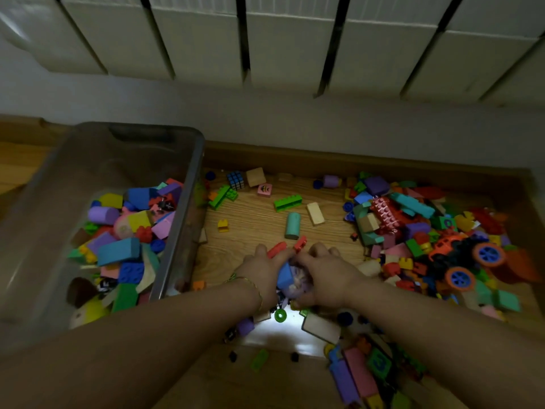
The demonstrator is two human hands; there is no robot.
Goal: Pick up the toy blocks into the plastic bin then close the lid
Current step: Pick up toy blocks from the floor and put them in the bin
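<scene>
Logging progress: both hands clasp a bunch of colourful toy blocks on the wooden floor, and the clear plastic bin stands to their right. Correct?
No: the head view shows the clear plastic bin left of the left hand and right hand, which clasp the bunch of toy blocks.

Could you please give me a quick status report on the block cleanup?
Left hand and right hand cupped round a handful of blocks. Plastic bin open, part filled, no lid seen. Pile of blocks, toy car loose at right.

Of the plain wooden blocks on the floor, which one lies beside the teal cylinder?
The oblong cream block, just right of the teal cylinder; the wooden cube sits farther back.
</scene>
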